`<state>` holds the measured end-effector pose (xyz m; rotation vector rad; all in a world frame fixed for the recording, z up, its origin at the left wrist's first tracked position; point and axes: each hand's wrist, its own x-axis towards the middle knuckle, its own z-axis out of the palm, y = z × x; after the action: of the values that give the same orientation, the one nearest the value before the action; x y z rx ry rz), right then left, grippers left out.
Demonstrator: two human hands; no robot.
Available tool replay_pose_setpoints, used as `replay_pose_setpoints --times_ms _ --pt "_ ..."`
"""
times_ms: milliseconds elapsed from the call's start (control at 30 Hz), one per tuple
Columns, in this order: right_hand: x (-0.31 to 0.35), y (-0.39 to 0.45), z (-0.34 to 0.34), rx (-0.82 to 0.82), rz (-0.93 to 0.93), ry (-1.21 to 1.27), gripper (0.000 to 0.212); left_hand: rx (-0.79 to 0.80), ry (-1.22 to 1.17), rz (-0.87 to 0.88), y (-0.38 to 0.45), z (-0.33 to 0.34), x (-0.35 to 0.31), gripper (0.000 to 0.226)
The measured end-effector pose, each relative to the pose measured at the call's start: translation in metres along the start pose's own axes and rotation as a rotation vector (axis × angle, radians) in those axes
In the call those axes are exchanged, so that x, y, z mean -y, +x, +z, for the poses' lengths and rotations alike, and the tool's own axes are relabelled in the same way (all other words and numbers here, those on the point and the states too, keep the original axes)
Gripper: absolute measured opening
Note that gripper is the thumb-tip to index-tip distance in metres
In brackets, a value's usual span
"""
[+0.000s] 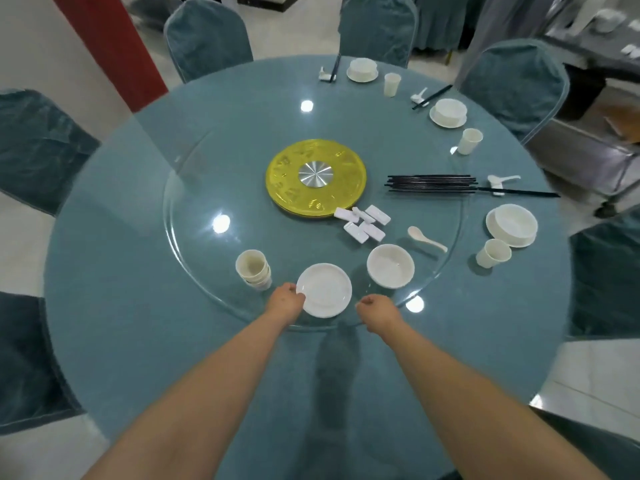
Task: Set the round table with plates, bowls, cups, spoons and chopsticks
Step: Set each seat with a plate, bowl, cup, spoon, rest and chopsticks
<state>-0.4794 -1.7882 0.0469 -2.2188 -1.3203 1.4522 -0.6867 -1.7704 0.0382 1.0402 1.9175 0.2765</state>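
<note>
A white plate [324,289] lies on the glass turntable [194,271] near its front edge. My left hand [284,299] grips the plate's left rim. My right hand [375,308] hovers with curled fingers just right of the plate, over the turntable's rim, with nothing visible in it. Around them sit a white bowl [390,265], stacked cups [253,269], a loose spoon [426,239], several white rests [363,223] and a bundle of black chopsticks [431,183]. Three places on the right and far side of the table [121,341] have plate, bowl and cup.
A yellow disc with a metal hub [316,176] marks the table's centre. Chairs in blue-green covers [207,36] ring the table. A metal cart [595,157] stands at the right, a red pillar [114,46] at the far left.
</note>
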Motion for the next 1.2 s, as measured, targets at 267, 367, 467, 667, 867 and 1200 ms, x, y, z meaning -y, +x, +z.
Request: replay_pose_setpoints --times_ms 267,367,467,667,867,1200 --pt "0.013 0.035 0.028 0.070 0.070 -0.073 0.053 0.109 0.080 0.020 0.036 0.012 0.003 0.030" --pt "0.018 0.043 0.033 0.083 0.065 -0.073 0.037 0.106 0.069 0.016 0.041 0.015 0.006 0.024" --pt "0.020 0.050 0.036 0.072 0.077 -0.037 0.034 0.081 0.032 0.002 0.047 0.017 0.008 0.017" --pt "0.026 0.053 0.040 0.041 0.047 -0.114 0.037 0.007 -0.079 -0.053 0.050 0.021 0.009 0.014" --pt "0.026 0.050 0.040 -0.083 0.034 -0.075 0.017 -0.112 -0.371 -0.185 0.044 0.018 0.008 0.018" --pt "0.006 0.027 0.006 -0.209 0.017 0.278 0.014 -0.157 -0.390 -0.080 0.014 0.027 -0.004 0.017"
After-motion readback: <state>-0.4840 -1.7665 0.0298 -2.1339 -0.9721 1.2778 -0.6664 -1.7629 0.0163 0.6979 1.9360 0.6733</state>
